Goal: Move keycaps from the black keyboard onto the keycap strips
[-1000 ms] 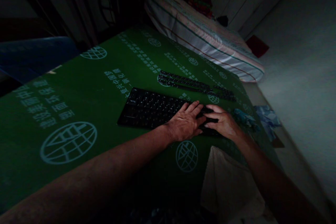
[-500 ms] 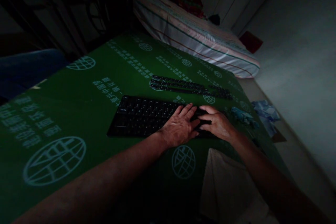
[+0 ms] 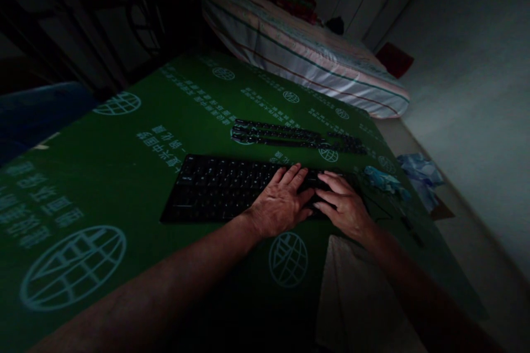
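A black keyboard (image 3: 219,185) lies flat on the green printed table cover (image 3: 157,187). My left hand (image 3: 281,201) rests on its right-hand part, fingers stretched forward over the keys. Close beside it, my right hand (image 3: 342,201) reaches onto the keyboard's right end, with its fingers spread and bent slightly. What lies under the fingertips is hidden. Beyond the keyboard, rows of loose black keycaps (image 3: 277,133) are laid out on the cover, with more small keycaps (image 3: 348,143) to their right.
A crumpled blue plastic bag (image 3: 383,179) lies right of the keyboard, near a thin dark cable (image 3: 383,210). A beige cloth-like piece (image 3: 356,292) is at the front edge. Behind the table stands a bed (image 3: 290,60); on the right is a wall (image 3: 467,83).
My right hand has shifted slightly along the keyboard's right end, its fingers more spread. The left hand stays in place on the keys. The view has tilted a little.
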Demonstrator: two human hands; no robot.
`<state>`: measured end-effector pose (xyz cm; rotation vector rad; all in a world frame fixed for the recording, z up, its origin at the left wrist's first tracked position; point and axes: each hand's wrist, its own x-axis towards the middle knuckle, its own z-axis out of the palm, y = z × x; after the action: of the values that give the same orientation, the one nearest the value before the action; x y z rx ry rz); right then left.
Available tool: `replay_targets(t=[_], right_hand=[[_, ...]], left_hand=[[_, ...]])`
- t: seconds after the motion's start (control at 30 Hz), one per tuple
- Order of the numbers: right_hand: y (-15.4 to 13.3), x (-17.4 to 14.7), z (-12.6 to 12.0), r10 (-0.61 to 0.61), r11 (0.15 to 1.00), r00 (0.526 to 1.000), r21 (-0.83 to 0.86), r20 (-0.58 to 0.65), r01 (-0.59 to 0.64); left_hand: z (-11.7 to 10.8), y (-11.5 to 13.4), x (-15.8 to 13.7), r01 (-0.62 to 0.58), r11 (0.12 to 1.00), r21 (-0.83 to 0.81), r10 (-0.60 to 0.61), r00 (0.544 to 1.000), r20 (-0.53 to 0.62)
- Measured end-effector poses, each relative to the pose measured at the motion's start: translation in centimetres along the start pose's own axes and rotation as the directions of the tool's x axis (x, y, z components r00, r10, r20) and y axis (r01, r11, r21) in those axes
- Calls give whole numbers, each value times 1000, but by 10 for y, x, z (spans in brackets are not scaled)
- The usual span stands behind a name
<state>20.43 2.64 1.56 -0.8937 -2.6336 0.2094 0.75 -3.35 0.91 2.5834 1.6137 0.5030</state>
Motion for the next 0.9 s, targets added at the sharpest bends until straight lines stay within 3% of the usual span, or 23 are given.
replay_targets(t=[0.27, 0.53, 0.9], right_hand=[[-14, -2, 5, -14, 984, 999, -176, 38, 20], [-6, -2, 3, 9, 994, 1000, -106, -18, -11], [-5, -3, 5, 7, 991, 1000, -134, -12, -9]], left_hand=[[2, -1, 1, -17, 999, 36, 17, 1000, -12], [2, -2, 0, -20, 1000, 23, 21, 999, -40], [3, -3, 1, -33, 999, 21, 33, 999, -17]])
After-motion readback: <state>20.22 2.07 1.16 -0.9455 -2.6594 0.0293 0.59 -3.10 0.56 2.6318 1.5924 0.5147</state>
